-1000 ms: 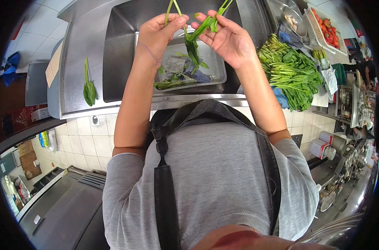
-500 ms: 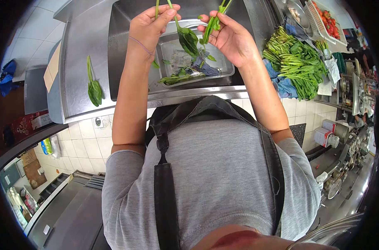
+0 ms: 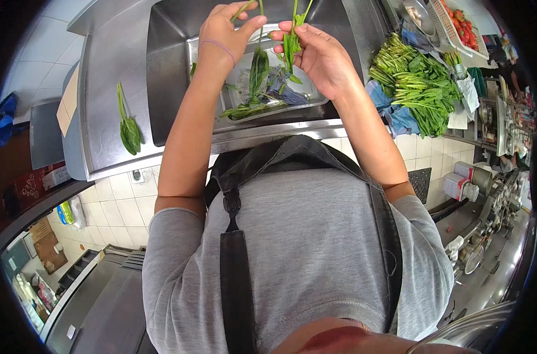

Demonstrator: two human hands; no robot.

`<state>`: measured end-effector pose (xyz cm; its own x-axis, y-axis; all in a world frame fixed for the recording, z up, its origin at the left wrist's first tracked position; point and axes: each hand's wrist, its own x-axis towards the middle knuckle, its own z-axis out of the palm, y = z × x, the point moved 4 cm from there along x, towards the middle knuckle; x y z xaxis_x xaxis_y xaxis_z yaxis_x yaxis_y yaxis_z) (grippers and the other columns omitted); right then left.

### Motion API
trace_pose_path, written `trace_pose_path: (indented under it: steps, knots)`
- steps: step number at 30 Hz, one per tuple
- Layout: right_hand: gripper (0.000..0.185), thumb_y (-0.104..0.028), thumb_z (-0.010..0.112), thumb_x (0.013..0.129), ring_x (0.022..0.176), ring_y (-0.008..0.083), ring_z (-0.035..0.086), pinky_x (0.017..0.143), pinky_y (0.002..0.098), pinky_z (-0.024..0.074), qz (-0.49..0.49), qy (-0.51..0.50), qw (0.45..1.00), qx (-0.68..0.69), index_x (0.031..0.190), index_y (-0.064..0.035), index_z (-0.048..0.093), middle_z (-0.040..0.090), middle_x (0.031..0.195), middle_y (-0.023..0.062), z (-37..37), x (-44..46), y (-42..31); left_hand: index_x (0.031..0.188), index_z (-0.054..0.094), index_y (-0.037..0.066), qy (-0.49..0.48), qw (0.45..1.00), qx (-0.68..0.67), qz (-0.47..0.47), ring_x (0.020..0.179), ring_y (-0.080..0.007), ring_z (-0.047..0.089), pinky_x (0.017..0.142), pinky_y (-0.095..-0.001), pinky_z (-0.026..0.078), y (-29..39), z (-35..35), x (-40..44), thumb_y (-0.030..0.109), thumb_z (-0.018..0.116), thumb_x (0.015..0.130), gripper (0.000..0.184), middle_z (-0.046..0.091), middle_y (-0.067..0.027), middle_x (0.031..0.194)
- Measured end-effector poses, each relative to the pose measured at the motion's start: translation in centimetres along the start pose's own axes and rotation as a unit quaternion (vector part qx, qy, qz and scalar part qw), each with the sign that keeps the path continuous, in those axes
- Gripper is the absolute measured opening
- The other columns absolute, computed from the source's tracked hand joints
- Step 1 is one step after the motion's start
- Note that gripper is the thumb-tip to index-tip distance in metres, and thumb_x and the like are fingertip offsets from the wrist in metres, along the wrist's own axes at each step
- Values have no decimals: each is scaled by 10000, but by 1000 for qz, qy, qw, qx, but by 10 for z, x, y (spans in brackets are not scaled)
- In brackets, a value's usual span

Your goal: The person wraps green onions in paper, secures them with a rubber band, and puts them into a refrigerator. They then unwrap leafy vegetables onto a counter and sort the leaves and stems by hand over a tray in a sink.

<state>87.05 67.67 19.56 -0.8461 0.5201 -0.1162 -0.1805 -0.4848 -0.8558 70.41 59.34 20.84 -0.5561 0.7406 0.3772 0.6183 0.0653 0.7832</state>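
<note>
Above the sink [image 3: 162, 76], my left hand [image 3: 230, 29] pinches thin green stems. One long stem with a dark leaf [image 3: 259, 68] hangs beside its fingers. My right hand [image 3: 321, 56] holds a small bunch of green leaves [image 3: 290, 47] between thumb and fingers, stems pointing up. Below both hands, a clear plastic tray [image 3: 324, 88] in the sink contains leafy bits and dark wet scraps. A single leaf with its stem [image 3: 129, 133] lies on the steel counter [image 3: 106, 76] to the left. The upper ends of the held stems run out of view.
A large pile of leafy greens [image 3: 419, 94] rests on blue cloth at the right. Behind it are a metal bowl [image 3: 421, 20] and a white basket [image 3: 448, 29] of red vegetables. The sink's steel front edge [image 3: 280, 131] runs in front of my body.
My left hand has tilted, and the dark leaf by it now hangs lower and more upright. The greens in my right hand have swung to a more vertical position.
</note>
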Motion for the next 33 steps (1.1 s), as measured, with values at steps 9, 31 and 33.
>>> trace_pose_path:
  steps: [9,31,33]
  knots:
    - [215,-229,625,960,687,109,611,626,296,462,-192,80,896,-392,1023,-42,709,719,816,47,-14,10,18,1003,765,50,-27,995,-82,56,806,-104,589,758,-251,471,32,29,11,224,765,862,224,646,-10,851]
    - [389,-158,723,865,1108,234,630,970,344,467,-275,118,747,-594,1220,-17,650,682,1170,160,-40,36,32,1047,746,39,-36,943,-273,-187,676,-33,440,637,-203,362,8,26,-2,248,739,891,260,701,-3,860]
    - [429,-128,720,843,1239,308,544,1053,402,417,-288,79,788,-539,1264,-90,641,600,1332,154,-43,39,11,1045,748,41,-70,953,-244,-168,741,-60,519,706,-228,415,1,25,-1,262,731,896,267,702,-14,866]
